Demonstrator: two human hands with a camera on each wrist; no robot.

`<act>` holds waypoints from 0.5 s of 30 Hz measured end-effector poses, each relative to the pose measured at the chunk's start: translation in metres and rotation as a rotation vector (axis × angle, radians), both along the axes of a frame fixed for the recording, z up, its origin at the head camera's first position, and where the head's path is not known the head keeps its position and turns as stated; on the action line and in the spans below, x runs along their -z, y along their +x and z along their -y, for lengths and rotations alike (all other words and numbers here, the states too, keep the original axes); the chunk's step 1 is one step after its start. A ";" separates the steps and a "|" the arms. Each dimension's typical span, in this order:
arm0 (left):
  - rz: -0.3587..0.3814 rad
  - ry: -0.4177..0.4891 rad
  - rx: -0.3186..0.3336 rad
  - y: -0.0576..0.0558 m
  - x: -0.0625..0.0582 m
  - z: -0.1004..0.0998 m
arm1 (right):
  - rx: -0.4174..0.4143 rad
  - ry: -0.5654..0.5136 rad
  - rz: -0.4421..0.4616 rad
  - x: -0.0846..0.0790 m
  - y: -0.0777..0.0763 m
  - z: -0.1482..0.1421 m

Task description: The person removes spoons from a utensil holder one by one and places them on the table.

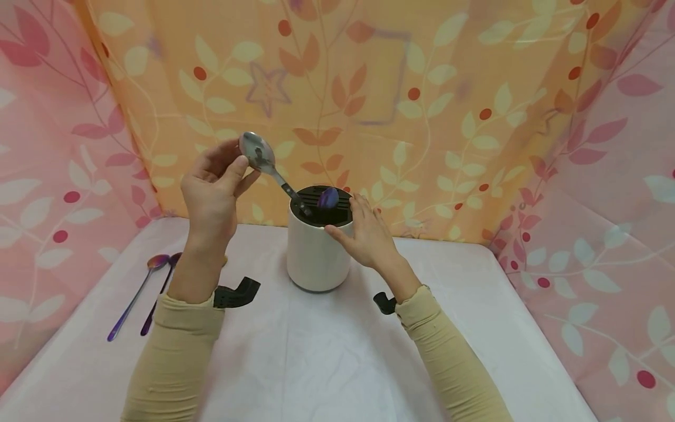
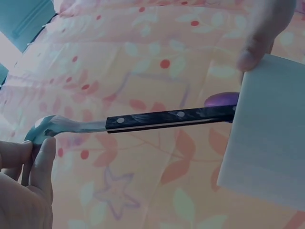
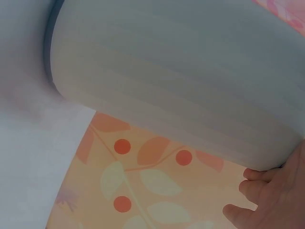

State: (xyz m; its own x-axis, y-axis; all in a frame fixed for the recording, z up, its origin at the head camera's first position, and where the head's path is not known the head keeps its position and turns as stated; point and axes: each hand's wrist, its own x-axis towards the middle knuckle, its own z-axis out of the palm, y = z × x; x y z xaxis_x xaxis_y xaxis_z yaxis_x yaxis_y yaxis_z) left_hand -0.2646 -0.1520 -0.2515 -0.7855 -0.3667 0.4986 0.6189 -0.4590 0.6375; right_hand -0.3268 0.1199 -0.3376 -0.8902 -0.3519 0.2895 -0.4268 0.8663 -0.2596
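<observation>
Near the top of a white cylindrical utensil holder (image 1: pixel 317 258) with a black slotted top, my left hand (image 1: pixel 211 190) pinches a spoon by its shiny metal bowl (image 1: pixel 257 152). The spoon's black riveted handle (image 2: pixel 167 118) slants down to the holder, its end hidden inside in the left wrist view. A purple spoon (image 1: pixel 329 198) stands in the holder, bowl upward. My right hand (image 1: pixel 371 234) rests against the holder's right side at the rim, thumb toward the front and fingers extended toward the back.
Left on the white-covered table (image 1: pixel 316 363) lie a long-handled purple-blue spoon (image 1: pixel 129 305) and a darker purple one (image 1: pixel 155 308), partly behind my left forearm. A gold-coloured bit shows beside that wrist. Patterned cloth (image 1: pixel 337 88) hangs behind and at both sides.
</observation>
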 end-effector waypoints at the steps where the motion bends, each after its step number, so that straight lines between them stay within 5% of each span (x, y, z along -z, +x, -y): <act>1: -0.006 0.023 0.007 0.001 -0.001 0.003 | 0.000 0.001 0.000 0.000 0.000 0.000; 8: -0.029 0.172 0.097 0.011 -0.005 0.024 | -0.006 0.003 -0.001 0.002 -0.002 -0.001; 15: 0.017 0.136 0.169 0.019 -0.001 0.040 | -0.005 0.002 -0.016 0.002 -0.002 -0.001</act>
State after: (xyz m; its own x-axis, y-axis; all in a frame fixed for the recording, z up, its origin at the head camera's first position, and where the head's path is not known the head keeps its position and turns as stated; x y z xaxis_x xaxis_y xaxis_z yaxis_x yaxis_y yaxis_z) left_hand -0.2459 -0.1919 -0.2507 -0.8491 -0.2922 0.4401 0.5160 -0.6375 0.5722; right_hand -0.3283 0.1205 -0.3393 -0.8837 -0.3572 0.3026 -0.4354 0.8646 -0.2509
